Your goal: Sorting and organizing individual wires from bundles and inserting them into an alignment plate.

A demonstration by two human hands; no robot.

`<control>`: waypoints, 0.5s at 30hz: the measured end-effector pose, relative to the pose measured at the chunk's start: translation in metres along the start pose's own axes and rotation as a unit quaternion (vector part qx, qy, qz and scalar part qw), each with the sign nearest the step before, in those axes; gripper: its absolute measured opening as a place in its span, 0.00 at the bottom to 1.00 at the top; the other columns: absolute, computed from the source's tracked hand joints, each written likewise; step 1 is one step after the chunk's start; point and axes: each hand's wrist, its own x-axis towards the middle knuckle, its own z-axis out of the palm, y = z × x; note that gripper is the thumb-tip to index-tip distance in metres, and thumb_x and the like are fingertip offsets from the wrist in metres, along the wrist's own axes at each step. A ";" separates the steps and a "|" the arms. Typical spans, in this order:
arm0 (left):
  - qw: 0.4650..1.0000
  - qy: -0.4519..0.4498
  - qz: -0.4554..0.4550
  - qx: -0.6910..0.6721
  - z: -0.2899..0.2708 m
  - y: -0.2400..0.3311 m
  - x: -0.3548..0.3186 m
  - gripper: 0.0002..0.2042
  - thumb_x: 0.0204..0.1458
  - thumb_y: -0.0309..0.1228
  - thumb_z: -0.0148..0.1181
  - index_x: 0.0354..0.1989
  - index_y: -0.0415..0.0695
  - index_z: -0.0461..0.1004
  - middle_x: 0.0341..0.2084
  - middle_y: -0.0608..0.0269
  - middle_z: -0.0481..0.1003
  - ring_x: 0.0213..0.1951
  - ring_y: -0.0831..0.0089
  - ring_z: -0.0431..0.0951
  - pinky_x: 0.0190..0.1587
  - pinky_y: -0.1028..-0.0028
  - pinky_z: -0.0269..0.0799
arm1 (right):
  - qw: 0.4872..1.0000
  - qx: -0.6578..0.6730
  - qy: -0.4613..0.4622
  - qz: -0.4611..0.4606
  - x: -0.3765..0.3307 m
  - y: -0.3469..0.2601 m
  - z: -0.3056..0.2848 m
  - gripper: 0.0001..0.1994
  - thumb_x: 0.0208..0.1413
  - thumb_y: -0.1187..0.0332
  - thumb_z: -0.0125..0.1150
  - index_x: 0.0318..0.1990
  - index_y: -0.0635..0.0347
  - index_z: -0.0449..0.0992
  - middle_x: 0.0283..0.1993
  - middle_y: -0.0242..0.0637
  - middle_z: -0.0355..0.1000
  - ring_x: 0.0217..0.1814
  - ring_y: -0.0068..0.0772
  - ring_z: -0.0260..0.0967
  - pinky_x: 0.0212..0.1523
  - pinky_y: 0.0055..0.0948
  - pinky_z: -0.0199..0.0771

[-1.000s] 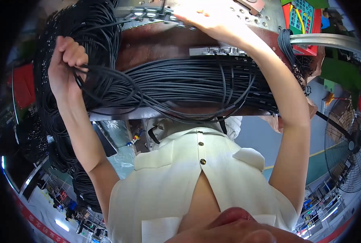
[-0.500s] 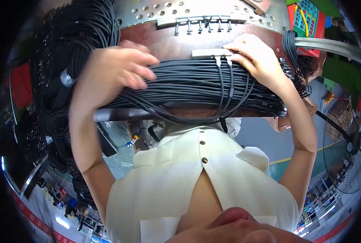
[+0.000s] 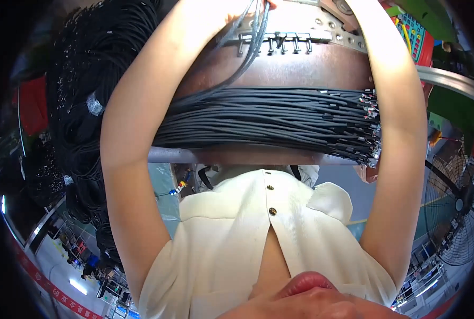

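Observation:
My left hand (image 3: pixel 213 11) is at the top edge, partly cut off. Several loose dark cables (image 3: pixel 258 40) rise from the bundle to its fingers, which appear closed around them. A fingertip shows against these cables. Only my right forearm (image 3: pixel 399 90) shows; the hand lies beyond the top edge. Below both arms a thick bundle of dark cables (image 3: pixel 258 114) lies across the brown tabletop (image 3: pixel 301 69), its small metal connector ends (image 3: pixel 374 127) gathered at the right. A black rack with short prongs (image 3: pixel 279 43) stands behind the bundle.
A large mass of black cables (image 3: pixel 83 95) hangs at the left. At the far right stand a black fan (image 3: pixel 460 199) and a curved metal rail (image 3: pixel 455 85). A red and green box (image 3: pixel 415 34) sits at the back right. The table's metal front edge (image 3: pixel 168 155) runs before me.
Both hands have moved up and away from the bundle. Some cables are now lifted toward the top edge. The light-coloured bar with plugged connectors is no longer seen on the bundle.

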 end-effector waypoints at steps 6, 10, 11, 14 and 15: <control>0.987 0.089 -0.056 -0.123 0.011 -0.010 -0.003 0.13 0.54 0.21 0.51 0.47 0.34 0.71 0.40 0.52 0.75 0.42 0.70 0.76 0.43 0.75 0.74 | 0.998 -0.062 -0.009 0.015 -0.009 0.009 0.004 0.16 0.61 0.64 0.43 0.47 0.62 0.74 0.45 0.49 0.73 0.46 0.45 0.71 0.50 0.37 0.69; 0.965 0.125 -0.074 0.220 0.000 0.016 0.000 0.09 0.54 0.29 0.54 0.37 0.38 0.78 0.32 0.55 0.79 0.36 0.65 0.79 0.41 0.74 0.75 | 0.991 -0.126 -0.011 0.036 -0.022 0.024 -0.006 0.16 0.61 0.65 0.42 0.48 0.62 0.74 0.46 0.51 0.73 0.47 0.47 0.70 0.51 0.39 0.68; 0.953 0.144 -0.101 0.247 -0.012 0.016 -0.014 0.09 0.54 0.29 0.54 0.37 0.38 0.78 0.32 0.55 0.79 0.36 0.65 0.79 0.41 0.74 0.75 | 0.995 -0.103 -0.004 0.012 -0.010 0.009 0.005 0.16 0.61 0.65 0.42 0.49 0.61 0.73 0.46 0.51 0.73 0.47 0.47 0.70 0.51 0.39 0.68; 0.941 0.164 0.110 0.276 -0.014 -0.016 -0.011 0.11 0.55 0.34 0.54 0.40 0.42 0.78 0.36 0.54 0.78 0.38 0.61 0.77 0.44 0.69 0.73 | 0.997 -0.065 0.031 -0.025 -0.018 -0.016 0.001 0.15 0.57 0.66 0.45 0.45 0.59 0.76 0.42 0.48 0.73 0.43 0.46 0.72 0.47 0.40 0.70; 0.941 0.164 0.114 0.272 -0.014 -0.018 -0.006 0.11 0.55 0.34 0.54 0.40 0.42 0.78 0.36 0.54 0.78 0.38 0.61 0.77 0.44 0.69 0.73 | 0.996 -0.087 -0.012 0.008 -0.018 -0.009 -0.001 0.14 0.56 0.65 0.46 0.43 0.58 0.76 0.40 0.47 0.74 0.40 0.45 0.72 0.44 0.39 0.72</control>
